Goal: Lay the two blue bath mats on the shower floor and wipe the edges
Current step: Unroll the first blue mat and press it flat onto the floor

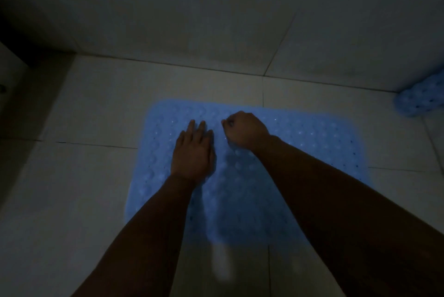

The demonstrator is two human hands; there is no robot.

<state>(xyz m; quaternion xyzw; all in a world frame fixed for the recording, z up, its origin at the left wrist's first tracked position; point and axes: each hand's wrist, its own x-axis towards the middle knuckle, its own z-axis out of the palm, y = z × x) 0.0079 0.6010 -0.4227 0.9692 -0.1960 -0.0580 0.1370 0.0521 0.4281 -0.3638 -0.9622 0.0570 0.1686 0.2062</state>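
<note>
A blue bath mat (312, 152) with a bumpy, holed surface lies flat on the pale tiled shower floor (84, 188) in dim light. My left hand (193, 152) presses flat on the mat's left half, fingers straight and pointing away from me. Just to its right, my right hand (245, 132) rests on the mat with its fingers curled under; whether it pinches the mat cannot be told. A second blue mat (420, 99) lies bunched at the far right, against the wall.
The tiled wall (216, 20) rises just beyond the mat, meeting the floor along a grout line. A dark opening or edge sits at the far left (14, 61). Bare tiles surround the flat mat on the left and front.
</note>
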